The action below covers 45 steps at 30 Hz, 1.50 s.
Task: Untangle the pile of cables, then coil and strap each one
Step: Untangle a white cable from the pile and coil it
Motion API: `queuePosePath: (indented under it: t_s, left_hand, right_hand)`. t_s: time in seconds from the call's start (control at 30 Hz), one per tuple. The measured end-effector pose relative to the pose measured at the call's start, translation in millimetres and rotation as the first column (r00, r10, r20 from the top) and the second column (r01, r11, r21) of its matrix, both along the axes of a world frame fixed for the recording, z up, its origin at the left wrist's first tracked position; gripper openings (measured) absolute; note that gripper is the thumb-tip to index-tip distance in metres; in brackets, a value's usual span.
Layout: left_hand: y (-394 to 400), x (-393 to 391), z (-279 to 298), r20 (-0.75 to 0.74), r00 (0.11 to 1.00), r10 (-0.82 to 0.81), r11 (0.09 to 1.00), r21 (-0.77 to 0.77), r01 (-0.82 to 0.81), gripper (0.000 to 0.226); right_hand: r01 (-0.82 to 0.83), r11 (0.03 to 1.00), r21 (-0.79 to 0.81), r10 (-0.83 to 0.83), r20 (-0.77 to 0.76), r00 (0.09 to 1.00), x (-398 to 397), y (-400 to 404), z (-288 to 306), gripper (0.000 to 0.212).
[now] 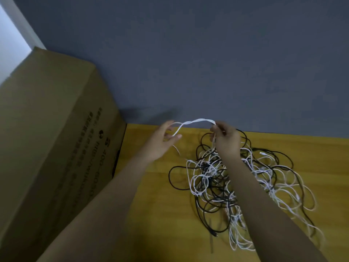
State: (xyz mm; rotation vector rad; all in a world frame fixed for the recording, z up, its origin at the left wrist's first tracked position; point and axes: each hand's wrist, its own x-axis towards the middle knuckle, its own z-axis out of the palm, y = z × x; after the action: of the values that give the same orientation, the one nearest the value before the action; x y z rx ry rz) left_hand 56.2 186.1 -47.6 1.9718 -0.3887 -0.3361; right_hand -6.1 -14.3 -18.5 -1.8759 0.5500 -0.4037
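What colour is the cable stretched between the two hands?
White; the cable shows clearly in the head view against the grey wall.

Setting: plain indoor room, likely office or storeroom (exact kind unclear). Evidence: yellow wooden tabletop point(154, 205) set against a bare grey-blue wall point(188, 63); large printed cardboard carton point(52, 138) standing at left; white wall section point(9, 44) beyond.

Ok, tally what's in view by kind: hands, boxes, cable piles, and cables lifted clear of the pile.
Hands: 2, left hand and right hand
Cardboard box: 1
Cable pile of black and white cables, too tangled to count singly: 1
White cable held up between the hands: 1
Total: 5
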Motion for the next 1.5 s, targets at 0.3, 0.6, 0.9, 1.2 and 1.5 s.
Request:
queuePosePath:
  t_s: [0.3,0.6,0.9,1.2,1.5]
  left_hand:
    - [-14,-21,-16,-0.051,0.995,0.081,0.997,0.017,-0.08,0.025]
    - [23,-21,-69,-0.082,0.985,0.149,0.885,0.455,-0.096,0.027]
    - [53,-47,-103,-0.326,0.929,-0.175,0.698,0.624,0.351,0.071]
    - [-43,-26,-113,-0.078,0.873,-0.482,0.558,0.741,0.374,0.055]
    - [-43,-19,-107,0.075,0.914,-0.398,0.663,0.712,0.23,0.015]
  right_hand:
    - [-0.134,0.958,-0.252,0.092,-0.172,0.981,-42,-19,-11,0.03]
    - [-0.576,0.78,-0.244,0.476,-0.365,0.8,-35,15,-66,0.047]
    - [-0.759,0.469,-0.452,0.485,-0.587,0.648,-76,39,-128,0.054]
    - [-0.738,0.43,-0.52,0.607,-0.439,0.662,-91,20,-136,0.033]
    - [-0.757,0.384,-0.529,0.466,-0.596,0.654,-79,6,-133,0.031]
